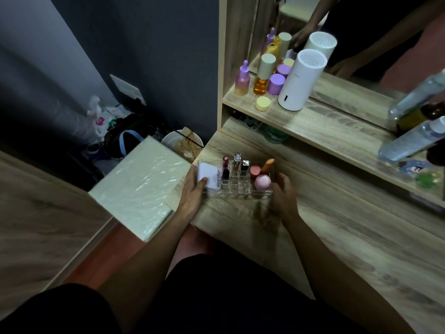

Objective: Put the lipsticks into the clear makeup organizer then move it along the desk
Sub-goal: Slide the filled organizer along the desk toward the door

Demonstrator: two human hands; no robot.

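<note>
1. Clear makeup organizer (237,189): standing on the wooden desk (337,237) near its left end, held between two hands.
2. Left hand (193,189): forearm reaching up from the lower frame, palm turned inward against the organizer's left end, thumb laid over the white compact (209,175) in the leftmost compartment; gripping that end of the organizer.
3. Right hand (284,196): forearm angled in from the lower right, fingers curled toward the organizer's right end (blurred; cannot tell whether touching or just beside it, so grip uncertain).
4. Lipsticks, upright in the middle slots: dark red lipstick (225,165) at left, clear-capped lipstick (237,161) beside it, silver-capped lipstick (245,166) next.
5. Right compartment: pink egg-shaped sponge (262,182) at front, coral jar (255,170) behind, orange stick (267,165) leaning tilted at back.
6. Shelf (313,126) above the desk: white cylinder (302,80), purple dropper bottle (242,79), amber bottle (262,75), purple jar (276,84), yellow jar (263,103); mirror (361,32) behind.
7. Pale wrapped box (142,186): just left of the desk, beside the left hand.
</note>
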